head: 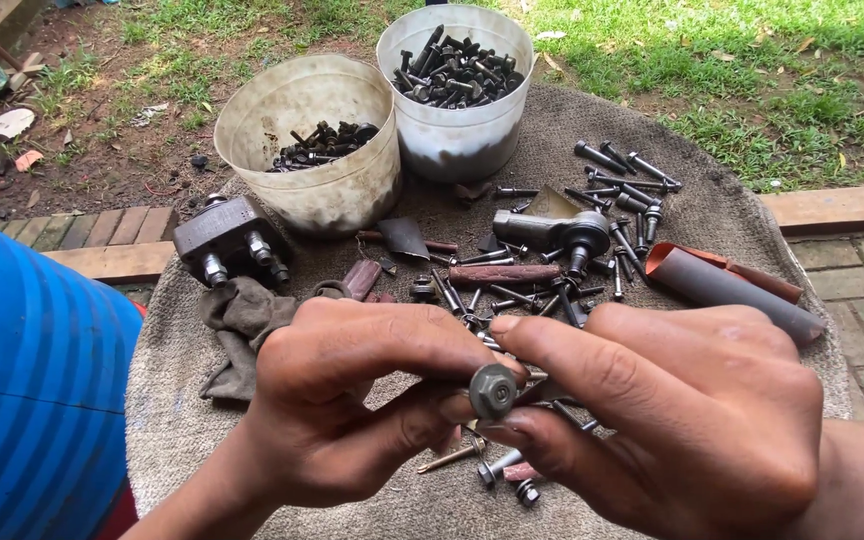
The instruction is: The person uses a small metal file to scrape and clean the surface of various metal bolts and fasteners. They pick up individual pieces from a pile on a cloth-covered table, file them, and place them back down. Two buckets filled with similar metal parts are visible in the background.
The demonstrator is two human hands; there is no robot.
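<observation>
Both my hands met over the near edge of the cloth-covered table (182, 440): left hand (352, 400) and right hand (672, 410) pinched a dull grey hex-headed bolt (493, 390), its shank hidden behind my fingers. Greasy bolts filled two dented plastic tubs (312, 190) at the far edge.

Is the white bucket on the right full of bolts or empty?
Nearly full. The white plastic bucket stands upright, and dark metal bolts are heaped almost to its rim.
</observation>
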